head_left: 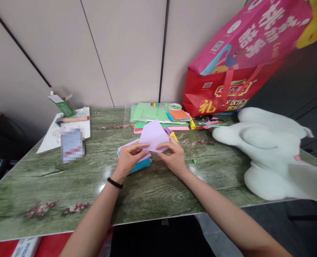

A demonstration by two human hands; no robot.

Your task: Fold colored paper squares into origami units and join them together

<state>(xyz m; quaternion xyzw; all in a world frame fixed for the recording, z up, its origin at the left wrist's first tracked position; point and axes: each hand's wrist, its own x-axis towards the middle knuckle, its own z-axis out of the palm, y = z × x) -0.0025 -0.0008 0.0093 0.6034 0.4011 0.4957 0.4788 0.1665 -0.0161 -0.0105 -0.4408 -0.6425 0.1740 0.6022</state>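
Note:
A sheet of light purple paper is held up above the table between my two hands. My left hand pinches its lower left edge between thumb and fingers. At the lower right edge, my right hand grips the same sheet with thumb and fingertips. Whether the sheet has a crease I cannot tell. Partly hidden behind my left hand lies a small stack of coloured paper, purple on top and blue below. Just beyond my right hand, a purple and yellow folded paper piece shows in part.
Green paper packs with orange squares and a tape roll lie at the back. A white plush toy occupies the right side, before a red gift bag. At left are a hammer, a green box and a blurred package.

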